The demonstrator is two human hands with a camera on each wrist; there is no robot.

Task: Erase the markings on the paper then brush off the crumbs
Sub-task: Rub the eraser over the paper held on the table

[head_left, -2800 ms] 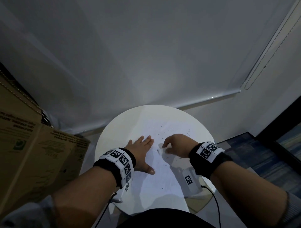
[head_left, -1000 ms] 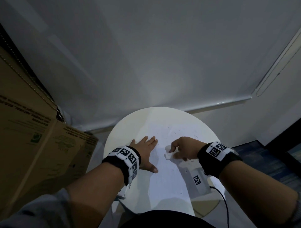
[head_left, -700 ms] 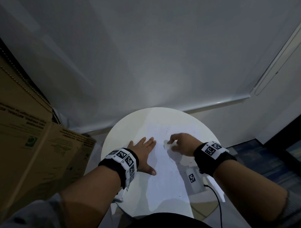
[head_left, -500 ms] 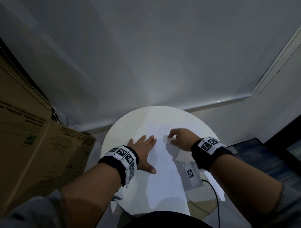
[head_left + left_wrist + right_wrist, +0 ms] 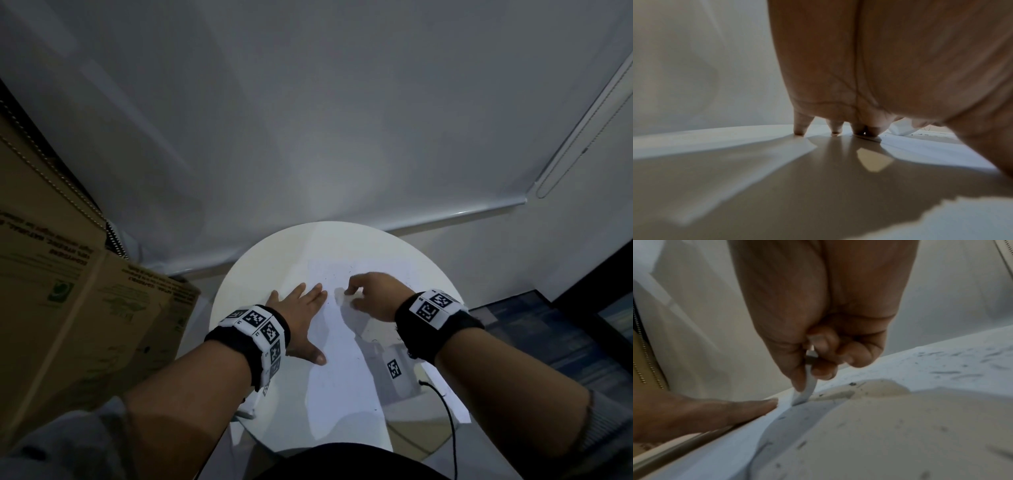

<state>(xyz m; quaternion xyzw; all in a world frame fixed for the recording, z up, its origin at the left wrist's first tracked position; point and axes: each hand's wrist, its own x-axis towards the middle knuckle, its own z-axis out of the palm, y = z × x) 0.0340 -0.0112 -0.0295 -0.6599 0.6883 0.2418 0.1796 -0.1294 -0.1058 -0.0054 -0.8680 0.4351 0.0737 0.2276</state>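
Table (image 5: 260, 274): eraser (image 5: 806, 386) near paper (image 5: 342, 377) edge, prob.

An indoor room corner, perhaps storage; small round white table (image 5: 260, 274) beside cardboard boxes (image 5: 68, 308); roller blind (image 5: 308, 120) behind.

Round white table (image 5: 260, 274), grey wall (image 5: 308, 120), cardboard box (image 5: 68, 308).

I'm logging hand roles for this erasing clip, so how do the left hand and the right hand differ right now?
The left hand lies flat with straight, spread fingers pressing on the paper; the right hand is curled, pinching a white eraser. The left hand holds nothing, while the right hand sets the eraser's tip on the sheet. The left hand sits at the paper's left edge; the right hand is further in. Both wear marker wristbands.
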